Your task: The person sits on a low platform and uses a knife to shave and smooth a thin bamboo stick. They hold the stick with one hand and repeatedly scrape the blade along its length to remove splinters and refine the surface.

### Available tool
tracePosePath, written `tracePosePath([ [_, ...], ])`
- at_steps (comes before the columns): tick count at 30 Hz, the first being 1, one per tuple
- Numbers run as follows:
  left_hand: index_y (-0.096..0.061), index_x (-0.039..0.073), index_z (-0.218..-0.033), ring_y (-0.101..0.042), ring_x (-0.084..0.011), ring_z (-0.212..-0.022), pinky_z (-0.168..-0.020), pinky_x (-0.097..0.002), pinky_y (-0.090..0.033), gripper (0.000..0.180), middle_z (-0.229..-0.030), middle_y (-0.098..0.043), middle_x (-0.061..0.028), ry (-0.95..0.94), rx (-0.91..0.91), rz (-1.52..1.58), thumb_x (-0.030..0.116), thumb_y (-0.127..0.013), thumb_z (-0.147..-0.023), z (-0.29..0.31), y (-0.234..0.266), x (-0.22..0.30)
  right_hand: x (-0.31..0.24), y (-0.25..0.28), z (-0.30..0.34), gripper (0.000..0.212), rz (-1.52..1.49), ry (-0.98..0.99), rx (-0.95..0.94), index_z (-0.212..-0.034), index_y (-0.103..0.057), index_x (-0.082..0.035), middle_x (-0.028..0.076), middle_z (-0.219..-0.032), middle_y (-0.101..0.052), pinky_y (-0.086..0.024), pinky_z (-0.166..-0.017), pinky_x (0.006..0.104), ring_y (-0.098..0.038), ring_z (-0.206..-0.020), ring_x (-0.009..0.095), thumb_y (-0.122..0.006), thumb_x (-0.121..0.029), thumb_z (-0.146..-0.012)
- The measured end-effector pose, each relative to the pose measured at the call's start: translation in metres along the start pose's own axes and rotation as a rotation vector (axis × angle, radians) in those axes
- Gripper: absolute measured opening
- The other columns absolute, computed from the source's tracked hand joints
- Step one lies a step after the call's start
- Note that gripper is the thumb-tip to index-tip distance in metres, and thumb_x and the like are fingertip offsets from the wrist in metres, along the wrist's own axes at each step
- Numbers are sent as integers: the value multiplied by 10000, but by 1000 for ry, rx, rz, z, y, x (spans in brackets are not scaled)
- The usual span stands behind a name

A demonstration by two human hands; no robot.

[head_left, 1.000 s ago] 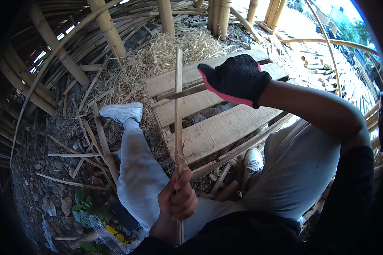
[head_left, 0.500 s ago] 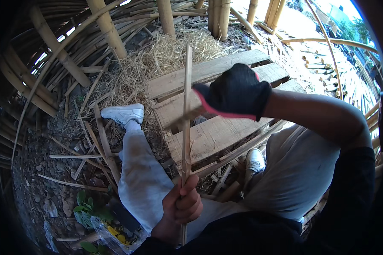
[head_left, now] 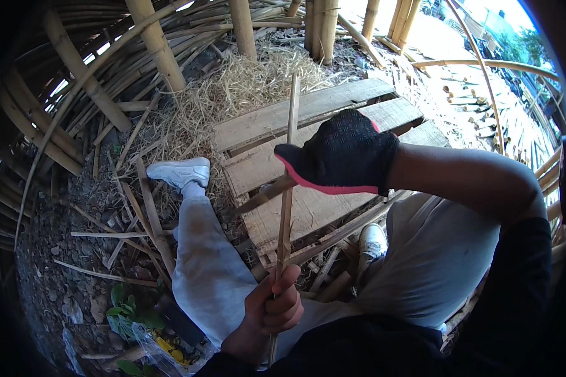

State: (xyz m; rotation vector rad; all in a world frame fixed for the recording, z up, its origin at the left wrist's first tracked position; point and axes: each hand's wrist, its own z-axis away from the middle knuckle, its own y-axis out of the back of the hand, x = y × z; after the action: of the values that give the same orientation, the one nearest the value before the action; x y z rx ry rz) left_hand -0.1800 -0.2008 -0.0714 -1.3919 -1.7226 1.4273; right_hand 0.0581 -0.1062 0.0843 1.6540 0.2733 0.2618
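Note:
A long, narrow bamboo strip [head_left: 285,220] stands nearly upright in front of me, its top leaning slightly to the right. Bare fingers of my left hand [head_left: 273,311] are wrapped round its lower part. My right hand [head_left: 343,154], in a black glove with pink edging, is closed on a knife whose handle is hidden in the grip. The flat, brownish knife blade [head_left: 258,200] points left and crosses behind the strip. The gloved thumb reaches over to the strip's edge. A slatted wooden pallet [head_left: 321,204] lies beyond the strip, between my feet.
Pale bamboo shavings [head_left: 233,85] are heaped behind the pallet. Upright bamboo poles [head_left: 156,44] stand at the back left. Loose strips [head_left: 154,213] and a plastic bag [head_left: 154,342] lie on the left ground. Cut bamboo pieces [head_left: 471,103] are piled at the far right.
My right hand and the knife have come lower and slightly left along the bamboo strip. The strip's top has tilted to the right. My left hand keeps its grip.

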Motion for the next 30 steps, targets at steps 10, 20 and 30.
tracePosePath([
  [10, -359, 105, -927, -231, -6, -307, -246, -197, -239, 287, -518, -243, 85, -12, -29, -66, 327, -345, -1107, 1, -4, 4, 18, -15, 11, 433, 25, 134, 160, -964, -703, -26, 194, -552, -584, -505, -534, 443, -593, -469, 363, -462, -374, -1056],
  [20, -358, 109, -918, -217, -10, -308, -248, -199, -237, 286, -518, -230, 83, -37, 7, -22, 314, -315, -1113, -1, -2, 4, 52, -15, -21, 658, -172, -189, 271, -755, -755, -49, 176, -527, -592, -519, -524, 461, -603, -463, 338, -388, -510, -1048],
  [30, -359, 117, -922, -214, -15, -316, -253, -202, -213, 294, -541, -247, 73, -45, 77, 34, 342, -328, -1109, 2, 0, 4, 61, 15, -30, 776, -124, -422, 173, -613, -664, -30, 237, -573, -590, -539, -718, 457, -618, -565, 401, -338, -600, -1026],
])
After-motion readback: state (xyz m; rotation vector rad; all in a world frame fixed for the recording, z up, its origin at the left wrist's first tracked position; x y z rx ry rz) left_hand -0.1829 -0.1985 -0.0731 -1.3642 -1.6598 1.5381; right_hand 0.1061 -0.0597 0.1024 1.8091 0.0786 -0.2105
